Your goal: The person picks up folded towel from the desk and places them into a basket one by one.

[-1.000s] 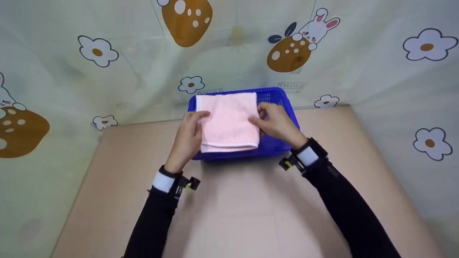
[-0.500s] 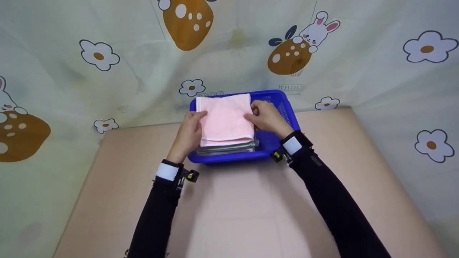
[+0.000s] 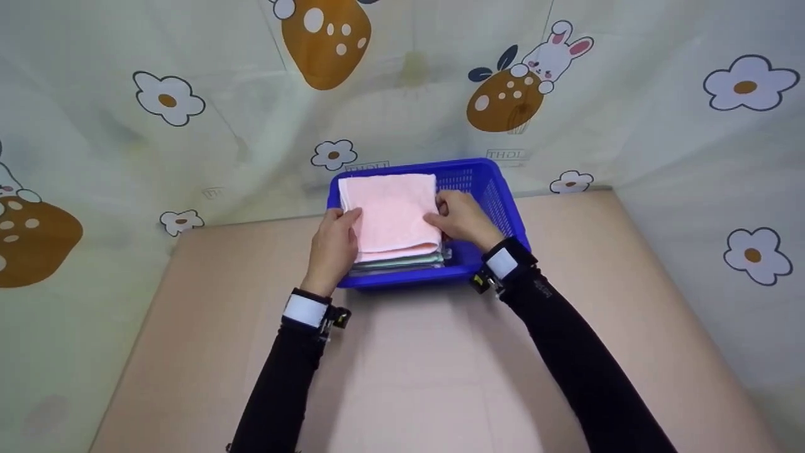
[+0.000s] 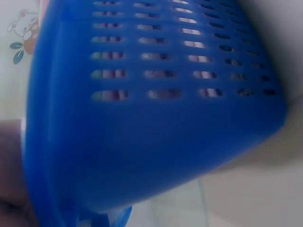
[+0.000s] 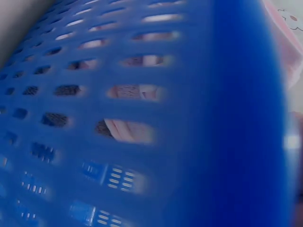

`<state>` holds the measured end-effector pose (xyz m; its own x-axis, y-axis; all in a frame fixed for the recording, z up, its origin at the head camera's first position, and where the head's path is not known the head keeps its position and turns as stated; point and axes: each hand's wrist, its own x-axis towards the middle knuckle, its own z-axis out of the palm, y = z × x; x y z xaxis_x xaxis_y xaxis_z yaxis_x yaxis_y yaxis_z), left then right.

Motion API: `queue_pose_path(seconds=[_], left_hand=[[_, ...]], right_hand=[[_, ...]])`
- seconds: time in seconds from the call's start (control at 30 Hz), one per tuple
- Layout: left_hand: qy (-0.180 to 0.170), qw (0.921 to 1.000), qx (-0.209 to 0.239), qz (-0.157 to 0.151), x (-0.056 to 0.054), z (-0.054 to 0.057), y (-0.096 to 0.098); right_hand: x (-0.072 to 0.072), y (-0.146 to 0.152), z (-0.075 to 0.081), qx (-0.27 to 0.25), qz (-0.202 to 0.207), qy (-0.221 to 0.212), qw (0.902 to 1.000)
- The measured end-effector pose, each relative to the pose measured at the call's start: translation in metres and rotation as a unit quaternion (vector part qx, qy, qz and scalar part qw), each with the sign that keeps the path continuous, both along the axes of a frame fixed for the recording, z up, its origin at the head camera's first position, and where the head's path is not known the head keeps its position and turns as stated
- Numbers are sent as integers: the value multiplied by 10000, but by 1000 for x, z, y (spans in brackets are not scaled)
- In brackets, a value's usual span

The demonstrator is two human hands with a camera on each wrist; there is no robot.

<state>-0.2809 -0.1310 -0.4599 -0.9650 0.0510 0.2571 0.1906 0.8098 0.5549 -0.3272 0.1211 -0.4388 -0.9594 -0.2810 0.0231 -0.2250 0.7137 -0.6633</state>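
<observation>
A folded pink towel [image 3: 395, 211] with white edging lies in the left part of a blue plastic basket [image 3: 434, 277]. Under its front edge shows a stack of greenish and grey layers [image 3: 402, 262], of a kind I cannot make out. My left hand [image 3: 332, 248] holds the towel's left edge, thumb on top. At the right edge, my right hand [image 3: 466, 217] pinches the towel between thumb and curled fingers. Both wrist views are mostly filled by the basket's slotted wall [image 4: 142, 137]; the right one also catches a pink corner of the towel [image 5: 284, 42].
The basket stands at the back of a beige tabletop [image 3: 415, 371]. Directly behind it hangs a pale curtain [image 3: 415, 107] printed with rabbits and flowers, which also closes off both sides. The basket's right part shows its bare blue inside.
Both hands have brought the pink towel down and slightly left, from over the basket's front rim into the basket. The stack under it came into sight.
</observation>
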Motion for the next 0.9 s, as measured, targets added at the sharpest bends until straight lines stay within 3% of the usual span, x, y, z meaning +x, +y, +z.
queue_pose_path(seconds=[0.27, 0.7, 0.9], left_hand=[[212, 9951, -917, 314, 2, -5, 0], [-166, 9959, -885, 8, -2, -7, -8], [-229, 9984, -519, 66, -5, -10, -11]], right_hand=[[-2, -1, -6, 44, -11, 38, 10000], [-4, -1, -10, 200, -113, -149, 9996], [-3, -3, -9, 184, -392, -272, 9987]])
